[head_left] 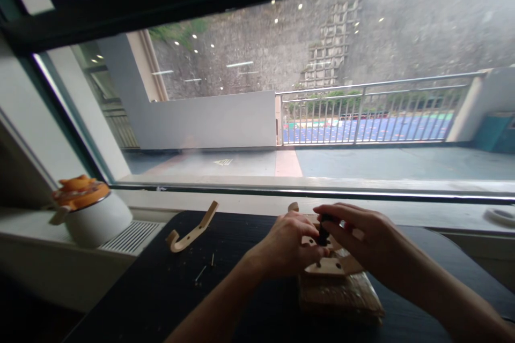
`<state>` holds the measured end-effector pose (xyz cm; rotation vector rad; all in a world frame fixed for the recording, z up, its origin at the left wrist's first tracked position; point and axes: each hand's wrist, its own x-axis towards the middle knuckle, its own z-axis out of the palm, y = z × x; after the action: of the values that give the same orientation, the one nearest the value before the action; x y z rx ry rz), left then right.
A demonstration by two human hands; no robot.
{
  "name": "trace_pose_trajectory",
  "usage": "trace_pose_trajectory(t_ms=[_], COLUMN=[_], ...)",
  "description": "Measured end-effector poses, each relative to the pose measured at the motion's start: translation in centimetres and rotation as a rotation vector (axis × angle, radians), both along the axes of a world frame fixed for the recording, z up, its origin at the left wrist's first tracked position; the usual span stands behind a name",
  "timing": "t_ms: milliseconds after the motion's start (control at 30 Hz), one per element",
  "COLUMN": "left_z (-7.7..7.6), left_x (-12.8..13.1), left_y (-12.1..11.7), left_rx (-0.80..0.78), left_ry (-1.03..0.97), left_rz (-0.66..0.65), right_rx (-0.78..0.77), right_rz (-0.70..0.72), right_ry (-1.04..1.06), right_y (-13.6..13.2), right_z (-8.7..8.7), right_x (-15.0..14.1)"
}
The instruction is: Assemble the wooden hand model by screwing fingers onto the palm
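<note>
Over a block wrapped in clear plastic (340, 297), both of my hands work close together. My right hand (358, 225) is closed around a screwdriver (324, 229) with a dark, partly red handle, held roughly upright. Beside its lower end my left hand (281, 244) is closed, with thumb and fingers near the tip; what they pinch is hidden. Under the hands lies a pale wooden piece with holes (328, 266), resting on the block and partly covered. A separate hooked wooden piece with holes (195, 235) lies to the left. Two screws (200, 273) sit on the dark table nearer me.
The dark table (153, 289) stands against a windowsill. A white pot with an orange lid (96, 220) is on the sill at left, beside a vent grille (132, 237). A roll of tape (500, 217) lies on the right sill. The large window rises behind.
</note>
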<state>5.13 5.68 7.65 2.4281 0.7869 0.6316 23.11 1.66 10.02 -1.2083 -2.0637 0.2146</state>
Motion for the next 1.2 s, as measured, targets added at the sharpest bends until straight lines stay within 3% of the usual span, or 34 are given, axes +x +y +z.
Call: trace_pose_trajectory(t_ms=[233, 467, 733, 933, 1100, 1200], left_z=[0.3, -0.2, -0.1, -0.3, -0.4, -0.2], left_x=[0.4, 0.3, 0.3, 0.6, 0.6, 0.4], left_y=[-0.2, 0.1, 0.1, 0.2, 0.0, 0.0], left_rx=[-0.031, 0.004, -0.012, 0.006, 0.023, -0.003], left_ry=[-0.076, -0.141, -0.085, -0.081, -0.124, -0.096], left_rz=[0.032, -0.010, -0.015, -0.013, -0.020, -0.001], right_rx=[-0.017, 0.080, 0.068, 0.076, 0.088, 0.084], right_rz=[-0.011, -0.182, 0.019, -0.036, -0.166, -0.125], right_ry=[0.008, -0.033, 0.029, 0.032, 0.000, -0.005], right_y=[0.0, 0.1, 0.0, 0.2, 0.1, 0.1], right_z=[0.4, -0.2, 0.1, 0.0, -0.1, 0.0], right_x=[-0.2, -1.1, -0.7, -0.3, -0.3, -0.3])
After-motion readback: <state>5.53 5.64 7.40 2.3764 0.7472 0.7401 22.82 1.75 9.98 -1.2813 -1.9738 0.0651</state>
